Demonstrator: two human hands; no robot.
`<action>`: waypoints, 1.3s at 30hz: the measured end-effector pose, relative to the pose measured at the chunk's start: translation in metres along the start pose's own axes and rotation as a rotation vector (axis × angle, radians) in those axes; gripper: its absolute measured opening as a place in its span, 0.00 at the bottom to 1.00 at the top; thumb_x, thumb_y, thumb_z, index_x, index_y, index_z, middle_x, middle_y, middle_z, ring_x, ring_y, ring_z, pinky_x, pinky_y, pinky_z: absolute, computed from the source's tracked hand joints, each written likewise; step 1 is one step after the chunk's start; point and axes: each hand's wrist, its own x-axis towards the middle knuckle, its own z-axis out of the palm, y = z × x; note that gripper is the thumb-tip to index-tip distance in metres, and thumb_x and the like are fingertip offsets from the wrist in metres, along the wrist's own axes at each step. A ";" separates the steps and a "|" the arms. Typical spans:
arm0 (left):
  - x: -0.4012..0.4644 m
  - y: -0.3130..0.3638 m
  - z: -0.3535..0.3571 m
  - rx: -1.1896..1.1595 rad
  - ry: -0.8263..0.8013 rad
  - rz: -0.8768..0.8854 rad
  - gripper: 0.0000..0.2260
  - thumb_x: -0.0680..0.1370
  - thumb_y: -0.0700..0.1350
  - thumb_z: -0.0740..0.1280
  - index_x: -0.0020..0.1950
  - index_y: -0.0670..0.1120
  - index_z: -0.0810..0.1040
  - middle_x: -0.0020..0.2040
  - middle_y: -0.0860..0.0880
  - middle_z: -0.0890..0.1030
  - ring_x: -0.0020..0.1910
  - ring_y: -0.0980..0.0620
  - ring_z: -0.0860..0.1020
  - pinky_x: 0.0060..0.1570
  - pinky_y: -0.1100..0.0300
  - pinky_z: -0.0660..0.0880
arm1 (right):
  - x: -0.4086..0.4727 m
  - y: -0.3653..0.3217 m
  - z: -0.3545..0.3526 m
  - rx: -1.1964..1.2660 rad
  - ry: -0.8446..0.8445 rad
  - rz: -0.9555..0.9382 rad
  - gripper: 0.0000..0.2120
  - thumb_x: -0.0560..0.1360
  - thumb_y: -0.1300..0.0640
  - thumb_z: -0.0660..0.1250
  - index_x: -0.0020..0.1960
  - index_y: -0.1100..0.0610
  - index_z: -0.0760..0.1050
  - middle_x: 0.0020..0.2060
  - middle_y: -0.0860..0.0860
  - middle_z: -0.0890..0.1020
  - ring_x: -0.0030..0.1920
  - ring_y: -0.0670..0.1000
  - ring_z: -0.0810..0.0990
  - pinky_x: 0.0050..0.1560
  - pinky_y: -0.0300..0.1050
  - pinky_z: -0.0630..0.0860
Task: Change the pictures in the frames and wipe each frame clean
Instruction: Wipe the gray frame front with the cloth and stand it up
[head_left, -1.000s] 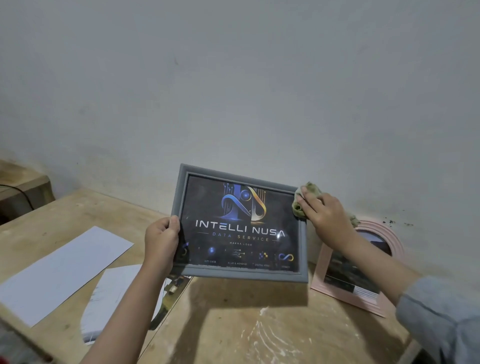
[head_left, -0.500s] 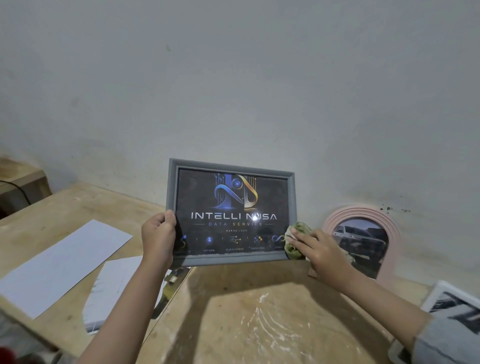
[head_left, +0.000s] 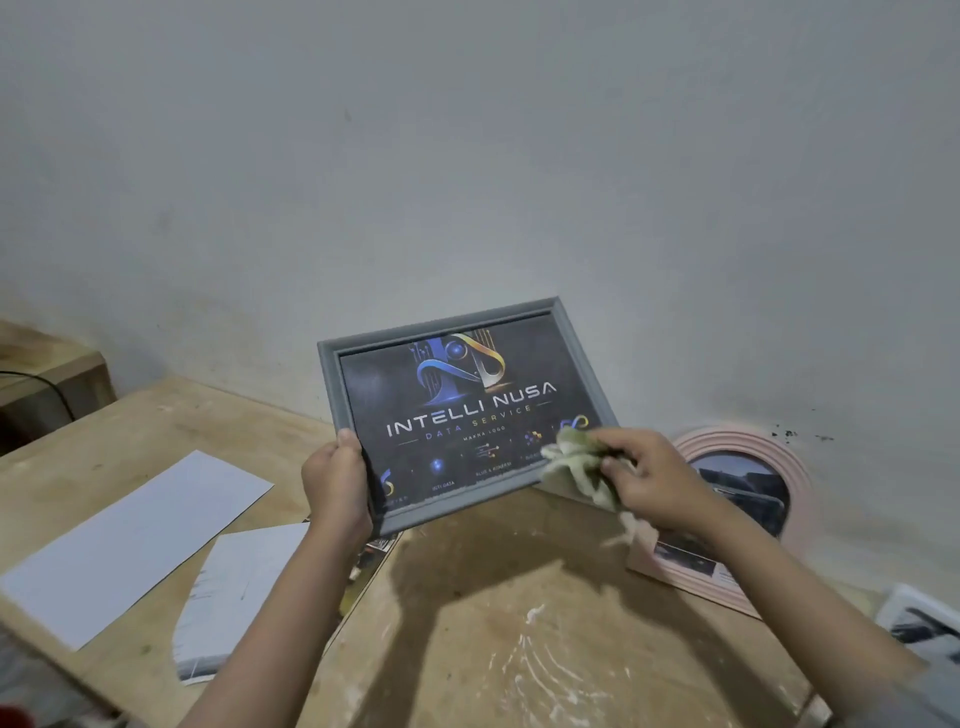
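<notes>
A grey picture frame (head_left: 332, 384) with a dark "INTELLI NUSA" print is held up above the wooden table, tilted with its right side higher. My left hand (head_left: 335, 483) grips its lower left corner. My right hand (head_left: 649, 480) pinches a crumpled greenish cloth (head_left: 576, 462) against the frame's lower right corner. A pink arched frame (head_left: 800, 478) with a dark picture leans on the wall behind my right hand, partly hidden by it.
The wooden table (head_left: 493, 623) has white smears on it. Two white sheets (head_left: 130, 535) lie at the left, with another print partly under my left arm. A white-edged picture (head_left: 919, 623) lies at the far right. A wooden box (head_left: 47, 384) stands at the far left.
My right hand with the cloth went from the frame's upper right corner down to its lower right corner. The frame has tilted, its right side now higher.
</notes>
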 end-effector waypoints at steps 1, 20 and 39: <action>0.000 0.002 0.001 0.002 0.009 0.017 0.12 0.75 0.50 0.60 0.34 0.45 0.66 0.35 0.43 0.68 0.35 0.44 0.69 0.34 0.51 0.67 | 0.013 -0.013 -0.001 0.018 0.039 -0.044 0.21 0.72 0.75 0.59 0.54 0.56 0.81 0.46 0.48 0.83 0.47 0.33 0.78 0.49 0.26 0.70; -0.027 -0.008 -0.006 -0.073 -0.296 0.061 0.36 0.73 0.72 0.50 0.35 0.43 0.83 0.38 0.35 0.82 0.39 0.36 0.80 0.42 0.43 0.76 | 0.108 -0.072 0.099 -0.510 0.217 -0.476 0.35 0.67 0.64 0.61 0.74 0.62 0.61 0.74 0.57 0.63 0.73 0.56 0.61 0.69 0.59 0.53; -0.018 -0.004 -0.012 -0.259 -0.394 -0.163 0.33 0.76 0.69 0.51 0.31 0.44 0.77 0.31 0.43 0.78 0.31 0.45 0.76 0.36 0.56 0.71 | 0.037 -0.041 0.145 -0.345 -0.044 -0.757 0.28 0.67 0.68 0.53 0.65 0.62 0.74 0.68 0.56 0.72 0.71 0.53 0.68 0.70 0.60 0.62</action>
